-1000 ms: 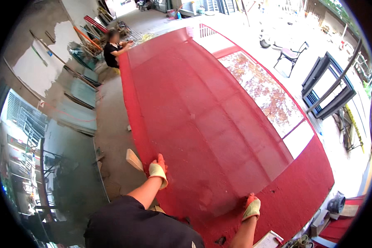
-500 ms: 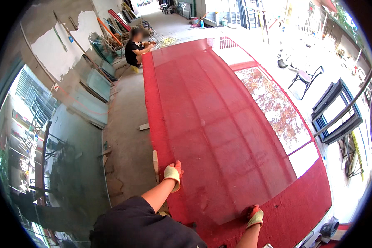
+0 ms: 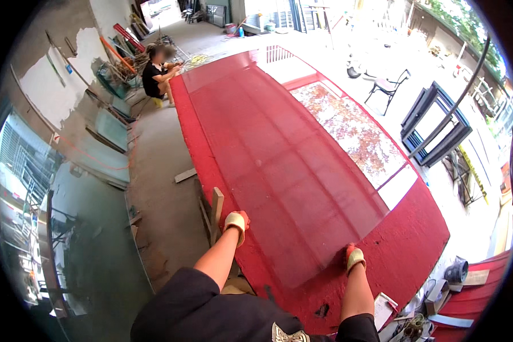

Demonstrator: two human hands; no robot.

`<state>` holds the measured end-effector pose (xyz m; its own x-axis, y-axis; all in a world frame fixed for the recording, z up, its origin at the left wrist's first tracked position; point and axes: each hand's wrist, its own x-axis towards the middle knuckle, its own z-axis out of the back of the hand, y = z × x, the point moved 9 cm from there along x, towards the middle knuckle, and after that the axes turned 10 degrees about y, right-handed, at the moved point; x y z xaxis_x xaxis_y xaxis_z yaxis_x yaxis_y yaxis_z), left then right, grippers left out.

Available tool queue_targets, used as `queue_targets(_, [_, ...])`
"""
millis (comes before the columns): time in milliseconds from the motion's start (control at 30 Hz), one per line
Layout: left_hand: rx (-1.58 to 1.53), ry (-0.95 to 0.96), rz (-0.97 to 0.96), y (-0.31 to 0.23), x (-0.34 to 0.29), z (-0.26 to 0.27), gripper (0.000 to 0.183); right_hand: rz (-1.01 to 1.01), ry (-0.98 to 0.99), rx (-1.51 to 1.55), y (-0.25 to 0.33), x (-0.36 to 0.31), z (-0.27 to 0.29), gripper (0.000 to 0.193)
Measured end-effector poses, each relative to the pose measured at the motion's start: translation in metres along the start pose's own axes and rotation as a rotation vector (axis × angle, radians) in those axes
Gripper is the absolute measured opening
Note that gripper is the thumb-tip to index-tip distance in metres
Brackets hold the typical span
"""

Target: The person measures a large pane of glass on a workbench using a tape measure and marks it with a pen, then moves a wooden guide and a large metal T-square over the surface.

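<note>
Table: a broad top is covered in red, felt-like cloth, worn rough, with a dark torn spot near the close edge.
Glass: one large, flat, glossy sheet is laid on the cloth; tree and sky are mirrored along its right side, and a red margin is left bare at the near end.
Left hand: gloved in cream and orange-red, it is placed at the sheet's left edge; whether the edge is gripped cannot be told.
Right hand: gloved alike, it is curled at the sheet's near edge; its hold cannot be told. The two hands are set well apart.
Left side: one pale wooden stick is stood by the table; one wood piece is laid on the grey floor. Glass panes are leaned along the patchy wall.
Far corner: one person in black is seen, crouched.
Right side: one dark chair and one dark bucket are counted.
</note>
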<state>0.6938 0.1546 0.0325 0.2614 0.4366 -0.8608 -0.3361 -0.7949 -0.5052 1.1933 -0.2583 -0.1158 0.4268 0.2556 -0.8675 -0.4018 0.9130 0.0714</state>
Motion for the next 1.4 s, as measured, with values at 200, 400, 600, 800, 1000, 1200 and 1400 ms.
queue_targets(200, [1.047, 0.097, -0.286, 0.056, -0.100, -0.041, 0.043, -0.088, -0.544, -0.132, 0.110, -0.223, 0.032, 0.052])
queue_targets(400, [1.066, 0.160, -0.553, 0.138, -0.144, -0.050, 0.035, 0.160, -0.710, -0.069, 0.096, -0.305, -0.068, 0.051])
queue_targets(600, [1.215, 0.312, -0.592, 0.174, -0.173, -0.019, 0.043, 0.382, -0.771, 0.162, 0.105, -0.369, -0.173, 0.043])
queue_targets(800, [1.329, 0.219, -0.472, 0.203, -0.193, 0.034, 0.042, 0.638, -0.791, 0.401, 0.112, -0.402, -0.210, 0.026])
queue_targets(1000, [1.397, 0.350, -0.396, 0.299, -0.144, 0.122, 0.045, 0.605, -0.756, 0.401, 0.088, -0.451, -0.231, 0.025])
queue_targets(1200, [1.230, 0.489, -0.035, 0.299, -0.063, 0.223, 0.042, 0.437, -0.765, 0.478, 0.055, -0.500, -0.307, 0.024])
queue_targets(1400, [0.872, 0.343, 0.136, 0.255, -0.049, 0.242, 0.039, -0.174, -0.984, 0.843, -0.016, -0.554, -0.417, 0.029])
